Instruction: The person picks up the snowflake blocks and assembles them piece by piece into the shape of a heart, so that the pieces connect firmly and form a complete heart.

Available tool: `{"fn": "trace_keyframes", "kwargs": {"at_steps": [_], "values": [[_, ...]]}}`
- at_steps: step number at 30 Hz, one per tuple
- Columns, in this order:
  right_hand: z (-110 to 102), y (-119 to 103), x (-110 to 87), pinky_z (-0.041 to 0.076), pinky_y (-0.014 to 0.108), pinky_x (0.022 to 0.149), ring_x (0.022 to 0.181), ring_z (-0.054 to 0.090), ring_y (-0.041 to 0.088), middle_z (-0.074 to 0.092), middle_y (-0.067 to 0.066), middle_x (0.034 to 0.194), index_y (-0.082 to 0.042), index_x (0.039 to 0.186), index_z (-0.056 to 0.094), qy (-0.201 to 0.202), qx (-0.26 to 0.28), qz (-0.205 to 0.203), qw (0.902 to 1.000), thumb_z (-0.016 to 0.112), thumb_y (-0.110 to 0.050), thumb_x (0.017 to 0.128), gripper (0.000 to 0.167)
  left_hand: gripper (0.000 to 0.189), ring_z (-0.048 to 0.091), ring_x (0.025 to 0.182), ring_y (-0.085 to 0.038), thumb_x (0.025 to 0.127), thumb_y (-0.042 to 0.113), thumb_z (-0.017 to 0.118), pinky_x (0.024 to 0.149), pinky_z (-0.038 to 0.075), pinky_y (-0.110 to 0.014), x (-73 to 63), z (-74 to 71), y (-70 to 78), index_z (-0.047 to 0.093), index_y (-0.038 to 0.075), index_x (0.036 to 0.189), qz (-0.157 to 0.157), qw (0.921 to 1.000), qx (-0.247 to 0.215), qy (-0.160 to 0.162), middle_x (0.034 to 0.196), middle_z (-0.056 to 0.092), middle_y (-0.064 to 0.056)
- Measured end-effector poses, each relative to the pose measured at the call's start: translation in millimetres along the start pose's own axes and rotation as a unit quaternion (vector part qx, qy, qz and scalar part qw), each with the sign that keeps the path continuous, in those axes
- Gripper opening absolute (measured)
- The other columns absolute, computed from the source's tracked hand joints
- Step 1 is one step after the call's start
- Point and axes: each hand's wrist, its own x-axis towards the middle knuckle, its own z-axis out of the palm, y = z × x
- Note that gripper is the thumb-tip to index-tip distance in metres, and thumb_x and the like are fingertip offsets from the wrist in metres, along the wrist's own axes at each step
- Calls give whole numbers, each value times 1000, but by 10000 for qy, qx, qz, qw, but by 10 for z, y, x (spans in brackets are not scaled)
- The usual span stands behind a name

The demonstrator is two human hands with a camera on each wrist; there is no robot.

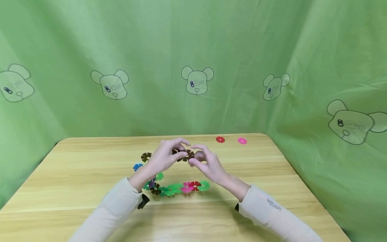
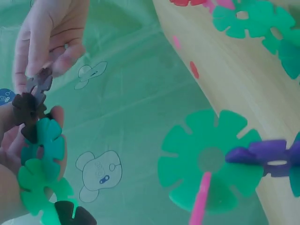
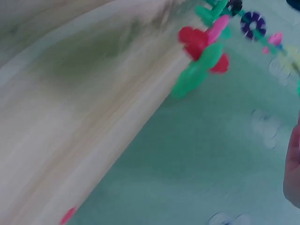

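Both hands are raised over the table, working on a chain of slotted plastic flower discs. My left hand (image 1: 163, 158) grips the chain's end, where a dark brown disc (image 1: 188, 155) shows between the hands. Fingertips of my right hand (image 1: 213, 167) pinch a dark disc (image 2: 43, 79) at that end, seen edge-on in the left wrist view. Behind it come a teal disc (image 2: 49, 147) at the left fingers and a bright green disc (image 2: 37, 187). The chain passes behind the left wrist, and its other end of green discs (image 1: 173, 189), a pink disc (image 1: 187, 187) and a red disc (image 1: 195, 186) curves below.
A loose red disc (image 1: 220, 139) and a loose pink disc (image 1: 242, 141) lie near the far edge of the wooden table (image 1: 266, 201). Green curtains (image 1: 157, 101) printed with bear heads surround the table at the back and sides.
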Motion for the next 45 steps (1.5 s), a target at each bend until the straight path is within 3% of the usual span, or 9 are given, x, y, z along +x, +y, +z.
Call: {"fn": "trace_keyframes", "kwargs": {"at_steps": [4, 9, 12, 16, 20, 28, 35, 42, 45], "values": [[-187, 181, 10, 53, 29, 66, 67, 61, 23, 63, 18, 76, 9, 123, 40, 78, 53, 1419, 9898, 58, 3, 84, 44, 17, 60, 73, -13, 81, 2, 64, 60, 49, -22, -42, -70, -17, 67, 4, 98, 25, 9997, 72, 211, 88, 68, -8], [-518, 697, -41, 51, 45, 77, 81, 60, 36, 61, 28, 93, 8, 131, 34, -46, -382, 3301, 9432, 56, -11, 90, 50, 15, 61, 75, -14, 81, 4, 65, 60, 48, -21, -81, -130, -36, 68, 4, 96, 109, 9994, 326, 100, 89, 69, -8], [-665, 1125, -156, 49, 44, 80, 87, 59, 37, 58, 29, 101, 8, 135, 29, -569, -832, 3908, 9150, 54, -18, 92, 57, 14, 59, 72, -11, 81, 6, 66, 57, 46, -21, -101, -122, -48, 69, 6, 95, 81, 9987, 495, 18, 85, 68, -5], [-781, 1406, -247, 33, 49, 101, 118, 41, 44, 39, 34, 129, 9, 140, 15, -1348, -864, 4603, 8732, 53, -20, 92, 68, 14, 58, 69, -8, 82, 9, 66, 58, 46, -20, -113, -102, -62, 70, 8, 95, 64, 9984, 557, -45, 85, 69, -3], [-814, 1569, -283, 9, 51, 109, 133, 12, 44, 11, 31, 145, 8, 142, 4, -1758, -683, 4888, 8518, 53, -21, 92, 76, 14, 61, 75, -10, 82, 9, 65, 66, 48, -22, -113, -95, -68, 70, 8, 95, 80, 9983, 562, -102, 87, 69, -2], [-794, 1767, -200, 15, 54, 107, 131, 16, 47, 14, 33, 143, 5, 143, 8, -2154, -1821, 4867, 8268, 53, -29, 91, 77, 14, 62, 82, -12, 82, 9, 65, 73, 50, -25, -118, -109, -79, 70, 8, 96, 43, 9988, 480, -68, 89, 69, -2], [-822, 1787, -200, 25, 56, 103, 123, 31, 48, 33, 35, 133, 6, 131, 29, -2187, -1880, 4609, 8393, 55, -25, 90, 58, 15, 63, 86, -13, 83, 9, 64, 77, 50, -27, -126, -134, -79, 69, 7, 97, 24, 9991, 419, -112, 93, 69, -2], [-842, 1801, -223, 18, 58, 105, 129, 20, 49, 19, 35, 141, 1, 142, 15, -2206, -1787, 4644, 8389, 56, -27, 90, 72, 15, 63, 83, -11, 83, 8, 65, 74, 50, -24, -144, -149, -92, 70, 9, 97, 20, 9989, 449, -163, 91, 69, -1], [-839, 1802, -239, 19, 57, 105, 129, 21, 48, 22, 35, 140, 2, 140, 21, -2230, -1808, 4625, 8388, 56, -26, 90, 67, 15, 62, 82, -11, 83, 8, 65, 73, 49, -23, -156, -149, -97, 70, 9, 97, 20, 9989, 428, -196, 90, 69, -1]]}}
